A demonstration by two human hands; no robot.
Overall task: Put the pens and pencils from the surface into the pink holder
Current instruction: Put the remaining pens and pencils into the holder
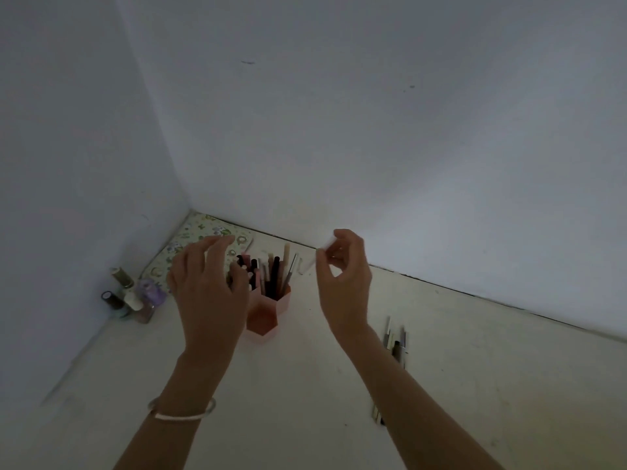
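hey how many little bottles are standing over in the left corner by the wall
4 that I can make out, clustered by the left wall: a gold-capped bottle at the back, a dark-capped bottle, a white-capped bottle, and a purple-topped glass bottle. Others may be hidden in the dim cluster.

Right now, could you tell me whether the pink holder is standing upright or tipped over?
Upright. The holder stands on its base on the surface, and the pens in it point upward.
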